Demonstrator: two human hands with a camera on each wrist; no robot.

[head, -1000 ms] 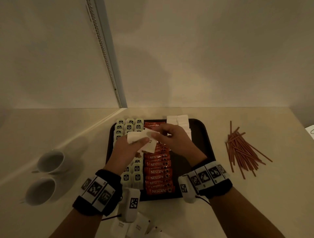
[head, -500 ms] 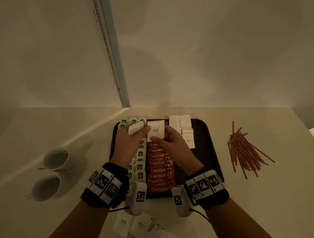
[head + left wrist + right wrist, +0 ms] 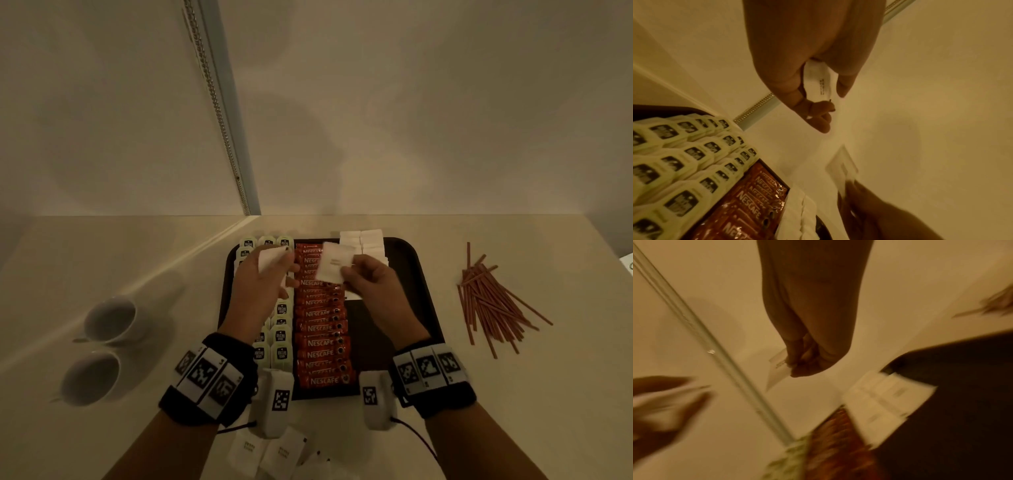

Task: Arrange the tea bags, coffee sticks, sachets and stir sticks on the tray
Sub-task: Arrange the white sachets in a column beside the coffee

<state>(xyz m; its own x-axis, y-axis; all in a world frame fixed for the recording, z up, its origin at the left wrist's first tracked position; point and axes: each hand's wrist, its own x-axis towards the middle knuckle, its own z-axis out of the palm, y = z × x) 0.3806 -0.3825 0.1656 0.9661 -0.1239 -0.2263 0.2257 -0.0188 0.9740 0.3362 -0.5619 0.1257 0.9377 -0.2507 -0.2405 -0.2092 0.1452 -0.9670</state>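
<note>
Left hand [image 3: 262,284] pinches one white sachet [image 3: 270,259] between thumb and fingers [image 3: 844,87]. Right hand [image 3: 371,286] pinches a second sachet [image 3: 334,262], just beside the left fingers, above the dark tray [image 3: 421,274]. Below the fingers: three columns of tea bags [image 3: 281,353], one column of coffee sticks [image 3: 322,353], a stack of sachets [image 3: 363,240] beyond. Stir sticks [image 3: 493,301], uncounted, lie well right on the pale counter [image 3: 513,394]. Two cups [image 3: 102,346] stand left. A plain wall [image 3: 411,102] stands behind.

place: hospitality tea station | cues: cups [image 3: 109,320], tray [image 3: 421,274], counter [image 3: 513,394]
</note>
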